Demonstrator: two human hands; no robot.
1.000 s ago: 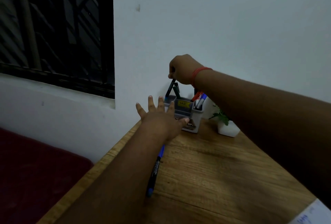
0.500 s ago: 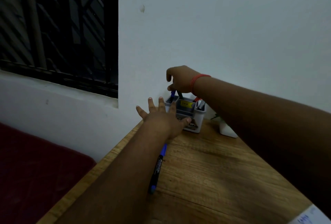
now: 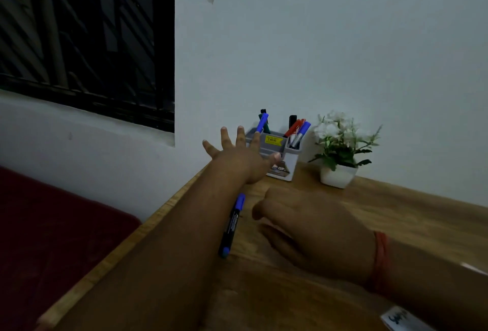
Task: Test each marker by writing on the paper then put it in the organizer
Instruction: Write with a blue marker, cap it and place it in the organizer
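A grey and white organizer point(image 3: 289, 156) stands at the back of the wooden desk against the wall, with several markers upright in it: blue and dark ones on its left side, black, red and blue on its right. My left hand point(image 3: 241, 157) rests flat beside the organizer's left front, fingers spread, thumb touching its face. A blue marker point(image 3: 232, 225) lies on the desk along my left forearm. My right hand point(image 3: 314, 233) hovers low over the desk just right of that marker, fingers apart and empty. A corner of the white paper point(image 3: 401, 320) with writing shows at the bottom right.
A small white pot with white flowers point(image 3: 339, 151) stands right of the organizer. The desk's left edge point(image 3: 137, 230) drops to a dark red surface point(image 3: 52, 238). A barred window point(image 3: 87, 34) fills the upper left; a bare wall lies behind.
My right hand let go of a marker in the organizer's left side and pulled back toward me, down to the desk near the lying blue marker. My left hand stayed put.
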